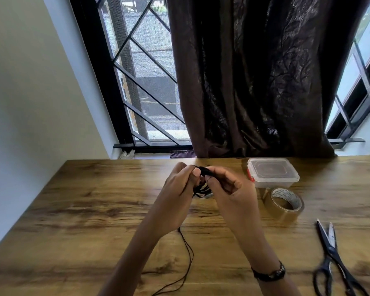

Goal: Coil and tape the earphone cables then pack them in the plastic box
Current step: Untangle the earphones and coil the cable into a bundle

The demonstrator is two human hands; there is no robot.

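Both hands are raised over the middle of the wooden table [73, 210], holding a black earphone cable [202, 189] between them. My left hand [179, 189] pinches the looped bundle at its top. My right hand [229, 189] grips the same bundle from the right. Several loops hang between the palms. A loose length of the cable trails down under my left wrist and runs across the table toward the near edge. The clear plastic box [272, 173], lid on and with a red clip, stands at the back right.
A roll of brown tape [284, 204] lies just in front of the box. Black-handled scissors [333, 259] lie at the right near edge. A dark curtain and a barred window stand behind the table's far edge.
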